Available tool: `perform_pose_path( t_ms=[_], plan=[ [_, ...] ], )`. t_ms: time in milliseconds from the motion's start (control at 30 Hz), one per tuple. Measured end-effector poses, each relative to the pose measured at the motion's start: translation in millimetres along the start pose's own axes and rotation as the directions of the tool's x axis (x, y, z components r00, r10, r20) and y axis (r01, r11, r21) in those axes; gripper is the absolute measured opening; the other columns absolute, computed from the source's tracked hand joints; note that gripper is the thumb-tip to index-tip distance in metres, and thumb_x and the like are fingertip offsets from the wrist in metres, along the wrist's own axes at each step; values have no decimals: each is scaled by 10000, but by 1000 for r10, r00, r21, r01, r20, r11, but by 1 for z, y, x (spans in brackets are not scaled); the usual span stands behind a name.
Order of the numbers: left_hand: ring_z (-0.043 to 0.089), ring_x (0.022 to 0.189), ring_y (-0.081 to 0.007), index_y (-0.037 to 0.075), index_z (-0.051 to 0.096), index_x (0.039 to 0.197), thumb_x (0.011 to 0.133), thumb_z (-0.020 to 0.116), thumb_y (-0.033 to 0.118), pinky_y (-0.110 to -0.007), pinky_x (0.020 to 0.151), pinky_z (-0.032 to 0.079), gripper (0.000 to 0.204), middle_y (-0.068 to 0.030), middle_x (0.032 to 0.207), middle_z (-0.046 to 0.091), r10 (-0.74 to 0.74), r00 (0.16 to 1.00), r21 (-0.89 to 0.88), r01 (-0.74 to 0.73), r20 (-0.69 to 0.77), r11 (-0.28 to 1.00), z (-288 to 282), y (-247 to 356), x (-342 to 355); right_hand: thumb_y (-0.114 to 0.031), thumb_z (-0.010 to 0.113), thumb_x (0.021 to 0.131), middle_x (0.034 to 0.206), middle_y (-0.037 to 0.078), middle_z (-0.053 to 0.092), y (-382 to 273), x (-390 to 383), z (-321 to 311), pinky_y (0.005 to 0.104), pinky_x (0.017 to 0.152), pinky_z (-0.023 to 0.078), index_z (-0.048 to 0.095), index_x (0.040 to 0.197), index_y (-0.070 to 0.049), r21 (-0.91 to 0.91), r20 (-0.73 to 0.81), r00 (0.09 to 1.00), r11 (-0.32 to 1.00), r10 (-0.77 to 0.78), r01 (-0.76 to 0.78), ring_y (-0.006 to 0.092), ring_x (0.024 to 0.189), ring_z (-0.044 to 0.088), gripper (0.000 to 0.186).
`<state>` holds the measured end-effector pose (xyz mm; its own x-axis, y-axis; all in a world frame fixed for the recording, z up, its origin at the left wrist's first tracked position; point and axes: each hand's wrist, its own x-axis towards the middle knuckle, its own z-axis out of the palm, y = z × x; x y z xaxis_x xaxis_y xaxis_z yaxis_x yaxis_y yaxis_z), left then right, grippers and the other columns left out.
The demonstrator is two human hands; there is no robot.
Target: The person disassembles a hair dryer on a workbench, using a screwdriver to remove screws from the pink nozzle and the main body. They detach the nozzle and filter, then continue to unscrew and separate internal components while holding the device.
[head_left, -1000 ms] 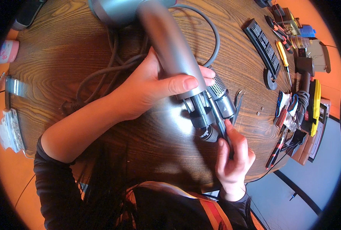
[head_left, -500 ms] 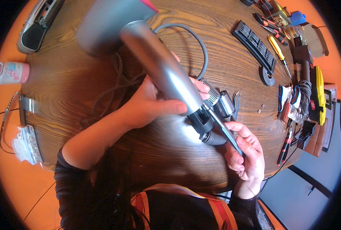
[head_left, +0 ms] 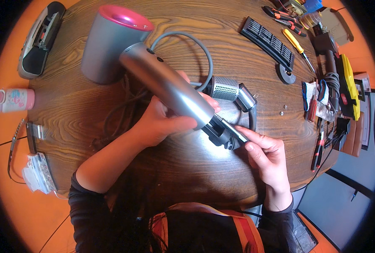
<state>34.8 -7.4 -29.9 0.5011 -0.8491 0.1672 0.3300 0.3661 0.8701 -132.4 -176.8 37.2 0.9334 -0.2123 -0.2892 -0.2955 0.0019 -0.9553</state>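
Note:
A grey hair dryer (head_left: 101, 55) with a pink ring lies slanted across the middle. My left hand (head_left: 166, 120) is closed round its handle (head_left: 170, 86), thumb on top and fingertips showing on the far side. The handle's lower end is open, and a black inner part (head_left: 215, 134) sticks out of it. My right hand (head_left: 267, 156) pinches a slim grey screwdriver (head_left: 237, 131) alongside that part, its tip by the handle's end; exact contact is hidden. Just beyond lie a perforated grey cylinder (head_left: 225, 88) and a plug (head_left: 246, 99), with the grey cord (head_left: 204, 46) looping behind.
To the right are a black bit case (head_left: 267, 44), a yellow screwdriver (head_left: 294, 41), a tape roll (head_left: 285, 75), two small metal pieces (head_left: 281, 113) and assorted tools. On the left stand a grey-black case (head_left: 42, 40), a pink bottle (head_left: 16, 100) and a clear bag (head_left: 37, 173).
The view has shifted, bringing the dryer's whole head into sight. My right hand has slid up the screwdriver, closer to the handle's open end. My left grip stays the same.

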Motion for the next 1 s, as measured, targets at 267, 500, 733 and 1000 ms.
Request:
perform_pose_path(
  t_ms=[267, 500, 733, 1000],
  plan=[
    [544, 1041, -228, 36, 405, 1054, 728, 658, 140, -369, 940, 381, 425, -135, 1032, 599, -19, 998, -4, 19, -60, 1000, 2, 1, -1, -41, 637, 745, 498, -6, 382, 16, 7, 4, 238, 389, 359, 590, 1137, -123, -736, 67, 822, 529, -565, 423, 95, 393, 387, 404],
    [544, 1038, -236, 38, 383, 1044, 741, 653, 148, -382, 930, 388, 420, -144, 1029, 594, -17, 996, -107, 7, -93, 994, 7, 1, 0, -61, 613, 772, 530, -16, 404, 10, 3, 2, 224, 413, 349, 596, 1119, -106, -526, -55, 902, 780, -428, 338, 57, 433, 383, 350],
    [545, 1039, -258, 42, 318, 1073, 745, 661, 155, -392, 929, 387, 488, -171, 1043, 584, -16, 998, -151, 7, -60, 989, 9, 0, -2, -129, 469, 894, 583, 31, 537, -3, 0, -12, 154, 330, 240, 472, 1197, -13, 502, 216, 962, 826, 166, -256, 50, 385, 425, 325],
    [535, 1038, -322, 71, 226, 1178, 720, 701, 228, -456, 929, 379, 678, -191, 1064, 560, -43, 998, -61, 40, -40, 997, 8, 1, -4, -113, 515, 872, 571, 48, 537, 1, 2, -12, 157, 302, 177, 511, 1051, 5, 533, 237, 949, 789, 207, -305, 15, 324, 296, 214]
  ],
)
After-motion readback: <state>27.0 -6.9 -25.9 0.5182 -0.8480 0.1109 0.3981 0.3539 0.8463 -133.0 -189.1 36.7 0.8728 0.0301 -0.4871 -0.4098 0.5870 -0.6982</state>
